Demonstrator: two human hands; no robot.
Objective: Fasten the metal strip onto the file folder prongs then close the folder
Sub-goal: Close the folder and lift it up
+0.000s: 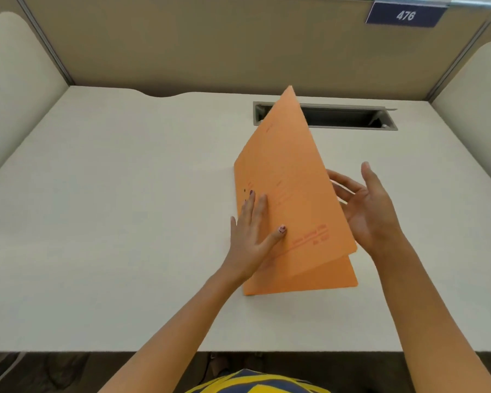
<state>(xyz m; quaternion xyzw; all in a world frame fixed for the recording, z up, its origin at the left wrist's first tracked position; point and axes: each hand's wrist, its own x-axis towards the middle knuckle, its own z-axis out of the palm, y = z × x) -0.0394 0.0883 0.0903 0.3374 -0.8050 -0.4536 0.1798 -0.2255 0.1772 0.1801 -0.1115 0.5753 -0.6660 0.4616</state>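
Note:
An orange file folder (289, 171) lies on the white desk (111, 222), its spine to the left. Its front cover is raised at a steep angle, printed side toward me; the back cover (323, 276) rests flat beneath. My left hand (253, 231) lies flat with fingers spread on the cover near the spine. My right hand (366, 205) is open behind the cover's right edge, fingers against its inner side. The metal strip and prongs are hidden inside the folder.
A grey cable slot (352, 117) with an open lid is set in the desk behind the folder. Beige partition walls (182, 38) enclose the desk on three sides. A blue sign "476" (406, 15) hangs at the top right.

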